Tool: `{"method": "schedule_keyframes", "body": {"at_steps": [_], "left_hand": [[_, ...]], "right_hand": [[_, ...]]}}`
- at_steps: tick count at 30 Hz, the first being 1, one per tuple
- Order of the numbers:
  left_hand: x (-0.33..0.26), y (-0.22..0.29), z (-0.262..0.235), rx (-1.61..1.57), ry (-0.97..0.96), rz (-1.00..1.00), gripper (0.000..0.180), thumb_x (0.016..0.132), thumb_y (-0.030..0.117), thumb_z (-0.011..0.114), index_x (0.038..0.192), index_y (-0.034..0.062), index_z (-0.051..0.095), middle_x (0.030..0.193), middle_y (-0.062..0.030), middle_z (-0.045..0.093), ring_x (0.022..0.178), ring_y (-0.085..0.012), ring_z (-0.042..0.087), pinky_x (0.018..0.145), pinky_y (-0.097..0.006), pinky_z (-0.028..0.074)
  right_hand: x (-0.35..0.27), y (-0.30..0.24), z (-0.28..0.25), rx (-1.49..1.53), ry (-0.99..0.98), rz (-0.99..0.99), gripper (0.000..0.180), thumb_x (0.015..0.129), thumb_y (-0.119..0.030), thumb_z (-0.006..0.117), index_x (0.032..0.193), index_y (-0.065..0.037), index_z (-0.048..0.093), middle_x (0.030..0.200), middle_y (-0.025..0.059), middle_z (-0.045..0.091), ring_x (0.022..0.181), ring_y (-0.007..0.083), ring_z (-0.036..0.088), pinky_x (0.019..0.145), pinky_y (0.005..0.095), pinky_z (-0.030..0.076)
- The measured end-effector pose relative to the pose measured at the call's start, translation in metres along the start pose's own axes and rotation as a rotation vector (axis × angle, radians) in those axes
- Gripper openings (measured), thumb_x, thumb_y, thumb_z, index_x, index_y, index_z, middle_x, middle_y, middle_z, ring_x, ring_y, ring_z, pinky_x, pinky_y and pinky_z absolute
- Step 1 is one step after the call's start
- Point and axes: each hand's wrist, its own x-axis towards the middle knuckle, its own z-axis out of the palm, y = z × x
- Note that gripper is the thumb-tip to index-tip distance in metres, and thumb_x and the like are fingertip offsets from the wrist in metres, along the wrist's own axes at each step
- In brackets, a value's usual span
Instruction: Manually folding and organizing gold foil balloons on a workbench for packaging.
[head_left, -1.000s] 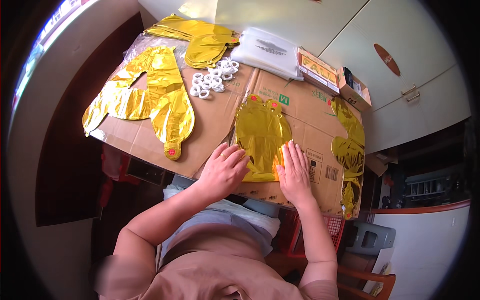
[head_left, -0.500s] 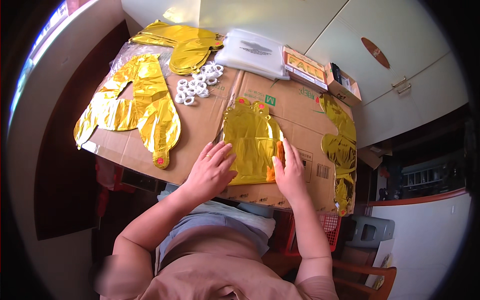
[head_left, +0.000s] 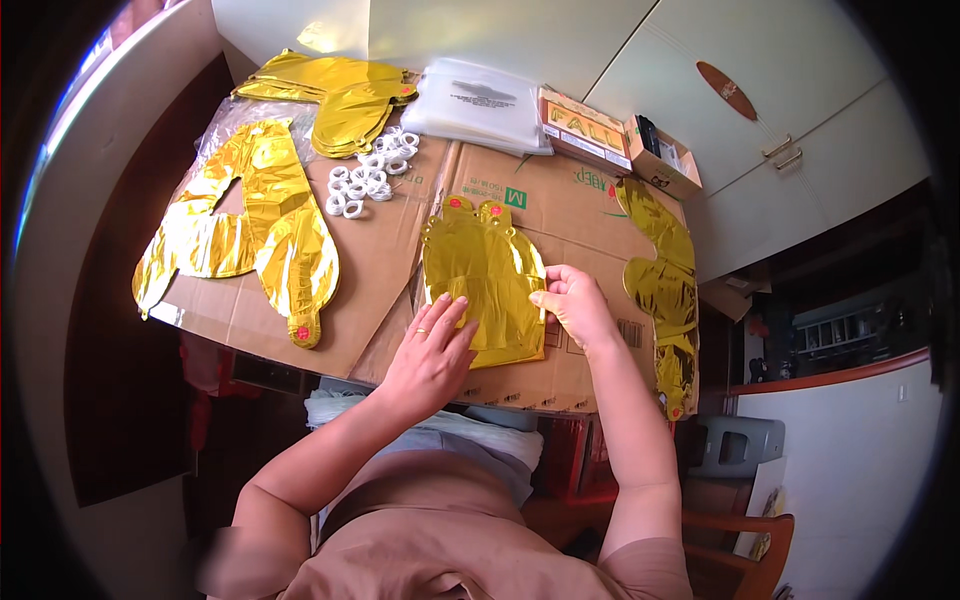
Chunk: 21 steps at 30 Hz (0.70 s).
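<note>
A gold foil balloon [head_left: 485, 255], folded flat with two round red marks at its far end, lies in front of me on a cardboard sheet. My left hand [head_left: 430, 350] rests with outstretched fingers on its near left part. At its right edge, my right hand [head_left: 578, 305] pinches the foil between thumb and fingers. To the left a gold foil balloon [head_left: 275, 220] shaped like the letter A is spread out. Another gold foil balloon [head_left: 665, 280], long and curved, lies along the right side of the cardboard.
Several white ribbon rolls [head_left: 370, 172] lie beyond the left balloon. Behind them are stacked gold foil balloons [head_left: 345, 120] and a pile of clear plastic bags [head_left: 470, 100]. A printed box [head_left: 585, 130] and a small open carton [head_left: 665, 165] stand at the far right, before white cabinets [head_left: 800, 80].
My right hand has gone from lying along the folded balloon's right edge to pinching that edge. The orange patch there no longer shows. The whole view has shifted slightly.
</note>
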Motion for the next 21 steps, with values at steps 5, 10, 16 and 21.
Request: {"method": "schedule_keyframes", "body": {"at_steps": [5, 10, 16, 21], "left_hand": [[-0.002, -0.002, 0.000, -0.022, -0.006, -0.010, 0.041, 0.084, 0.012, 0.072, 0.123, 0.0036, 0.062, 0.138, -0.0222, 0.052, 0.134, -0.0424, 0.046, 0.112, -0.054, 0.037], [-0.001, 0.001, 0.000, -0.012, -0.013, -0.027, 0.043, 0.083, 0.011, 0.072, 0.124, 0.0036, 0.061, 0.139, -0.0221, 0.051, 0.135, -0.0435, 0.043, 0.113, -0.056, 0.036], [-0.003, 0.000, -0.001, -0.010, -0.015, -0.029, 0.043, 0.084, 0.012, 0.072, 0.124, 0.0033, 0.061, 0.139, -0.0219, 0.051, 0.136, -0.0435, 0.042, 0.113, -0.057, 0.035], [-0.003, -0.001, 0.001, -0.013, -0.010, -0.026, 0.042, 0.084, 0.012, 0.072, 0.124, 0.0034, 0.062, 0.138, -0.0215, 0.052, 0.136, -0.0431, 0.042, 0.114, -0.056, 0.035]], "right_hand": [[-0.002, -0.011, 0.006, 0.107, -0.021, 0.030, 0.029, 0.091, 0.000, 0.067, 0.118, 0.002, 0.061, 0.092, 0.0029, 0.070, 0.078, 0.0083, 0.064, 0.071, 0.0234, 0.051], [0.001, -0.001, 0.005, 0.191, -0.053, -0.009, 0.028, 0.091, 0.000, 0.067, 0.118, 0.003, 0.062, 0.096, 0.0026, 0.069, 0.081, 0.0088, 0.064, 0.076, 0.0246, 0.053], [-0.004, -0.016, 0.008, 0.027, -0.019, 0.044, 0.029, 0.090, 0.002, 0.067, 0.119, 0.003, 0.063, 0.099, 0.0043, 0.070, 0.082, 0.0093, 0.064, 0.077, 0.0240, 0.053], [0.003, -0.010, 0.010, 0.119, -0.049, 0.024, 0.032, 0.089, 0.004, 0.066, 0.121, 0.004, 0.061, 0.103, 0.0062, 0.070, 0.088, 0.0115, 0.066, 0.084, 0.0253, 0.054]]}}
